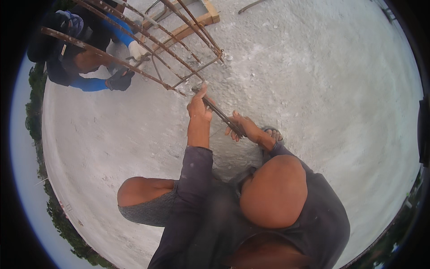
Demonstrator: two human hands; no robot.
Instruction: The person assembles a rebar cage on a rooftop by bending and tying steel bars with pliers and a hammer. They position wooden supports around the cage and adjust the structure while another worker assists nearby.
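Note:
In front of my knees, a dark, long-handled metal tool that looks like pincers (218,111) slants from upper left to lower right, its two handles side by side. My left hand (201,107) is closed around its upper end, thumb up, close to the end of the rebar cage (200,69). Around the lower handle ends my right hand (245,127) is curled, some fingers loosely bent. The cage is of rusty long bars with square ties. Any wire between the tool's tip and the bars is too small to make out.
At the upper left a co-worker crouches over the cage, one hand in a white glove (136,50), the other in a dark glove (120,80). A wooden frame (190,27) lies behind the bars. Rough grey concrete (322,89) with loose crumbs surrounds us.

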